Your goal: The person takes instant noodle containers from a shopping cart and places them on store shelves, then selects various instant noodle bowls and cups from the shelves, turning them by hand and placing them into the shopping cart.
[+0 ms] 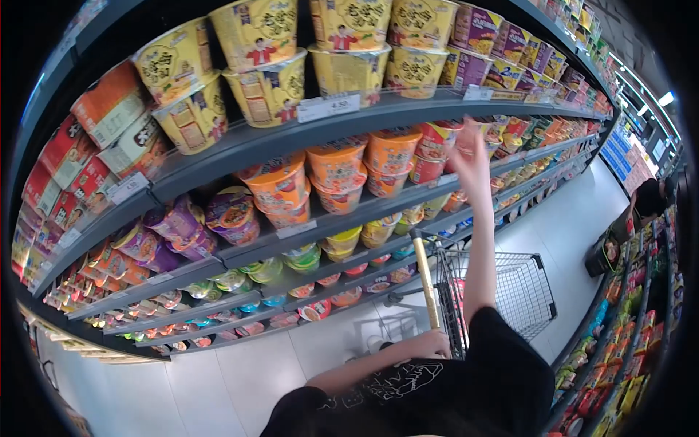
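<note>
My left hand (435, 343) is closed on the near end of the yellowish handle (426, 280) of a shopping cart (520, 288). Stretched up and forward, my right hand (470, 149) is at the shelf of cup noodles, slightly blurred, its fingers apart with nothing visible in them. Red noodle cups (428, 169) stand just left of it, partly hidden behind the hand. Further left come stacked orange noodle cups (338, 167). Whether my fingertips touch a cup, I cannot tell.
Yellow noodle tubs (255, 36) and purple ones (472, 29) fill the shelf above. Lower shelves hold green cups (263, 269). Shelves of packets (619, 342) line the aisle's right side. Further along, a person (648, 198) is beside a dark basket (604, 253).
</note>
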`<state>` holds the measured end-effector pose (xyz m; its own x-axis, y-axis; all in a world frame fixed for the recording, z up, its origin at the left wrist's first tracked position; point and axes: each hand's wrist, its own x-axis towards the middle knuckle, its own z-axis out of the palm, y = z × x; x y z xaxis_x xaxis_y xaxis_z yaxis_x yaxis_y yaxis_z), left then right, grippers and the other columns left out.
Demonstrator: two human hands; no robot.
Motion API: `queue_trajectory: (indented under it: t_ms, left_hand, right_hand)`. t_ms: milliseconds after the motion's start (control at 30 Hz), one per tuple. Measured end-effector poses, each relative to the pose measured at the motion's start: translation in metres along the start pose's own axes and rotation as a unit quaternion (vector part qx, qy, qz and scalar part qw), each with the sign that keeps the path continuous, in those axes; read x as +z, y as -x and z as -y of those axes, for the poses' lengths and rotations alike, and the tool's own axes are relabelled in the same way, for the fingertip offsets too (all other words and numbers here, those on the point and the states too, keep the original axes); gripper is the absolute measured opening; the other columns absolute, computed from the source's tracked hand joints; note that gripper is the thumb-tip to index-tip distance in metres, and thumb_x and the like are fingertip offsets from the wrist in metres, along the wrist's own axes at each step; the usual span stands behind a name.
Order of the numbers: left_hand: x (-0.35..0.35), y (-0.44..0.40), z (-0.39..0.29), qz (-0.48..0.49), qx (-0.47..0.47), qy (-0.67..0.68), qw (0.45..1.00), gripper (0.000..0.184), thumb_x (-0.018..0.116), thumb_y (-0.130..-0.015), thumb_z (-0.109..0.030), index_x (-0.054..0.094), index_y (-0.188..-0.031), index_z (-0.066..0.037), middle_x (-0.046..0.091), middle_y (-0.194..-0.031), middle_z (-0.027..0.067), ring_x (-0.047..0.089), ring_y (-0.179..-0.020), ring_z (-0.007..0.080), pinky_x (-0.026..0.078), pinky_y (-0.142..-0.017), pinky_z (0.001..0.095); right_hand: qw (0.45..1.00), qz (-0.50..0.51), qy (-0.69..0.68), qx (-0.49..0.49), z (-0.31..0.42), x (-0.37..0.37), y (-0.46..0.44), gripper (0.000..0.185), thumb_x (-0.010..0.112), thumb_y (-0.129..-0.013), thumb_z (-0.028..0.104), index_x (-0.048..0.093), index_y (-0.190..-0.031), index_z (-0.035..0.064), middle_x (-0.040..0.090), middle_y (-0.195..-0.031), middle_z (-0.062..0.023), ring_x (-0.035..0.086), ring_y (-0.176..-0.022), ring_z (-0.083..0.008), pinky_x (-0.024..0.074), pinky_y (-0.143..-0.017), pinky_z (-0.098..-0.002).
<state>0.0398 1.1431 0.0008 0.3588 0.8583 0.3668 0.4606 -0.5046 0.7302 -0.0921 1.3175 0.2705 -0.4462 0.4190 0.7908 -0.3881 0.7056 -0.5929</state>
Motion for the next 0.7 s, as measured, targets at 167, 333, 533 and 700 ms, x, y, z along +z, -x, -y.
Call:
queue_trajectory:
  t_ms: [167, 333, 533, 700]
  left_hand:
    - [-0.005, -0.013, -0.004, 0.009, 0.003, 0.066, 0.998, 0.013, 0.060, -0.067, -0.020, 0.061, -0.069, -0.007, 0.057, -0.069, 0.0042, 0.054, -0.074, 0.0215, 0.036, -0.079, 0.0336]
    - [-0.015, -0.018, -0.004, 0.013, -0.037, 0.117, 0.992, 0.017, 0.059, -0.068, -0.019, 0.058, -0.065, -0.003, 0.053, -0.059, 0.0099, 0.053, -0.067, 0.0264, 0.040, -0.065, 0.0351]
    - [-0.011, -0.018, 0.011, 0.003, -0.037, 0.100, 0.994, 0.021, 0.059, -0.073, -0.019, 0.053, -0.067, 0.000, 0.052, -0.064, 0.0101, 0.053, -0.068, 0.0232, 0.041, -0.065, 0.0331]
    - [-0.032, -0.018, -0.010, -0.015, -0.159, 0.299, 0.941, 0.023, 0.058, -0.079, -0.020, 0.059, -0.087, 0.002, 0.061, -0.074, 0.0084, 0.057, -0.073, 0.0150, 0.043, -0.069, 0.0290]
  right_hand:
    - [0.984, -0.070, 0.141, -0.079, 0.027, 0.039, -0.160, 0.089, 0.075, -0.062, 0.028, 0.021, -0.127, 0.0004, 0.043, -0.114, -0.0195, 0.046, -0.101, -0.0282, 0.0394, -0.084, -0.0350]
    - [0.978, -0.085, 0.181, 0.052, 0.054, 0.063, -0.184, 0.105, 0.077, -0.051, 0.037, 0.016, -0.127, -0.0032, 0.043, -0.113, -0.0271, 0.045, -0.102, -0.0404, 0.0371, -0.088, -0.0389]
    - [0.950, -0.253, 0.043, -0.177, 0.041, 0.059, -0.168, 0.094, 0.074, -0.057, 0.030, 0.018, -0.126, -0.0008, 0.029, -0.124, -0.0249, 0.033, -0.113, -0.0389, 0.0272, -0.096, -0.0411]
    - [0.954, -0.202, -0.087, -0.203, 0.029, 0.027, -0.105, 0.102, 0.082, -0.053, 0.019, 0.006, -0.120, 0.0054, 0.027, -0.115, -0.0183, 0.037, -0.109, -0.0270, 0.0382, -0.092, -0.0380]
